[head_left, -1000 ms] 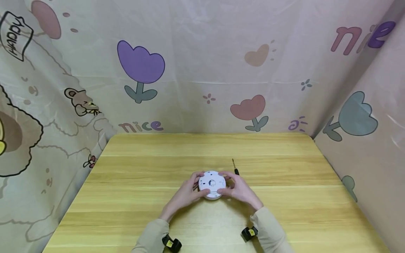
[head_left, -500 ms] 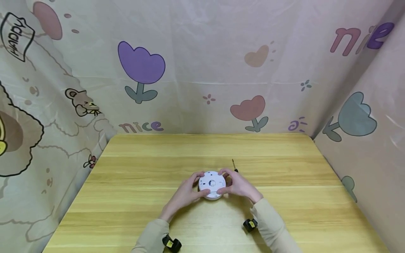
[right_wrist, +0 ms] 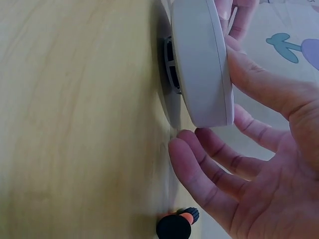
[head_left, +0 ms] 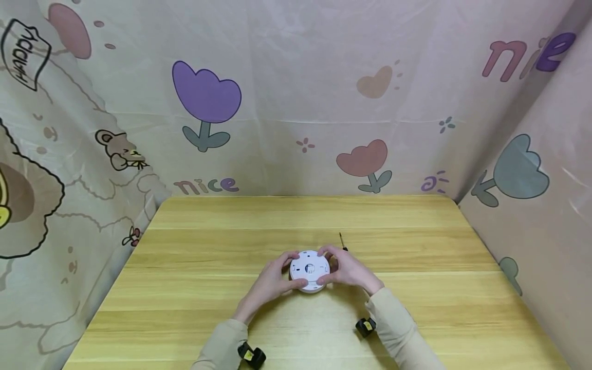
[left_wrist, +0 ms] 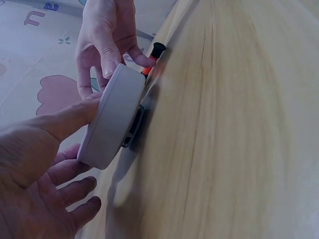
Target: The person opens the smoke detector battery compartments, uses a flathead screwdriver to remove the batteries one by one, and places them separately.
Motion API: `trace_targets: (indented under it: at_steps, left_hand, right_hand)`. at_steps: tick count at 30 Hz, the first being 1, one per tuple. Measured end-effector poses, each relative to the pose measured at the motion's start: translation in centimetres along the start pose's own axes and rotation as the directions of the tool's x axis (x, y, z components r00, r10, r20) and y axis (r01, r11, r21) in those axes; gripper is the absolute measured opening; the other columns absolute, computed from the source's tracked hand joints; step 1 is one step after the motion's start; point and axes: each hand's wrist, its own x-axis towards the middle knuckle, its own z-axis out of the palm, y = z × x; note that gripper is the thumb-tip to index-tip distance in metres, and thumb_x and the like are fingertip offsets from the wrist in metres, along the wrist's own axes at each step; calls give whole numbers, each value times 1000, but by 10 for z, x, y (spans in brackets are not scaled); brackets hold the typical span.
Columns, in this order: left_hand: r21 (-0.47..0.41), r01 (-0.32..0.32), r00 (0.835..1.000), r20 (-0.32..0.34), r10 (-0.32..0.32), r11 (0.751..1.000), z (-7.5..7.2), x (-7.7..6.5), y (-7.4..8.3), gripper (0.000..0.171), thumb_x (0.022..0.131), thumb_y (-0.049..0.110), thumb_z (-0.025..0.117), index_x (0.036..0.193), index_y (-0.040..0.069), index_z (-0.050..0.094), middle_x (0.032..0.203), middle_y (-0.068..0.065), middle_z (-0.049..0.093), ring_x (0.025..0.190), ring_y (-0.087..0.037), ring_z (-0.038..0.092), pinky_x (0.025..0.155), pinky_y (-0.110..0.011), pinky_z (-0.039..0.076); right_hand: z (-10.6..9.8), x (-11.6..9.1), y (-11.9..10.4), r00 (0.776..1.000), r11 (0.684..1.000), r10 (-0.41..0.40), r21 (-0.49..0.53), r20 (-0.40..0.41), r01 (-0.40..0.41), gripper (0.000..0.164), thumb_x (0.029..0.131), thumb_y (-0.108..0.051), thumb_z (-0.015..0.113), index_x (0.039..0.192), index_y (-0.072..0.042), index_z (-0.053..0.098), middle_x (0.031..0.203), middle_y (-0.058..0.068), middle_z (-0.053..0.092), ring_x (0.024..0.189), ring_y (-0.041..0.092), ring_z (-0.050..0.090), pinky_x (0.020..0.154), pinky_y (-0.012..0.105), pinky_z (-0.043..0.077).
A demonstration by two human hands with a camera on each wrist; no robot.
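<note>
A round white smoke detector (head_left: 311, 261) rests near the middle of the wooden table, its slotted flat back facing up. Its dark vented part (right_wrist: 172, 64) is underneath, against the tabletop, in the right wrist view. My left hand (head_left: 270, 282) grips the detector's left side, thumb on the flat back and fingertips at the rim. From the right, my right hand (head_left: 350, 270) holds the opposite side, thumb on the flat back too and fingers at the far rim. Just beyond the right hand lies a screwdriver (head_left: 342, 240), its handle mostly hidden in the head view.
The wooden table (head_left: 222, 226) reaches back to a printed curtain (head_left: 287, 77), which also hangs along both sides. In the left wrist view the screwdriver's black-and-orange handle end (left_wrist: 158, 50) shows close to the right hand's fingers.
My right hand and forearm have shifted slightly forward, covering more of the screwdriver handle. The detector's back has turned very slightly. My left hand has stayed nearly still.
</note>
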Motion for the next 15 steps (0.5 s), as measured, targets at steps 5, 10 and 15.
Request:
trace_targets:
  at_steps: [5, 10, 15]
  left_hand:
    - [-11, 18, 1000, 3, -18, 1000, 1, 2, 1, 71, 78, 35, 87, 135, 7, 56, 147, -16, 56, 137, -40, 52, 115, -57, 42]
    - [-30, 17, 1000, 10, -17, 999, 1, 2, -1, 69, 78, 35, 87, 133, 7, 57, 148, -17, 55, 137, -41, 51, 115, -58, 42]
    - [-39, -23, 1000, 6, 23, 999, 2, 2, -2, 71, 78, 35, 86, 134, 5, 56, 147, -18, 55, 137, -40, 51, 116, -56, 41]
  right_hand:
    - [-1, 0, -1, 1000, 1000, -17, -3, 6, 17, 59, 74, -19, 89, 122, -8, 57, 105, 10, 63, 84, 19, 60, 72, 23, 50]
    - [0, -1, 2, 999, 999, -38, 2, 9, 38, 61, 74, -21, 90, 124, -10, 57, 106, 9, 62, 85, 19, 60, 73, 22, 50]
    - [1, -2, 5, 997, 997, -77, -11, 3, 77, 64, 73, -23, 91, 125, -11, 57, 107, 8, 63, 87, 18, 58, 76, 27, 52]
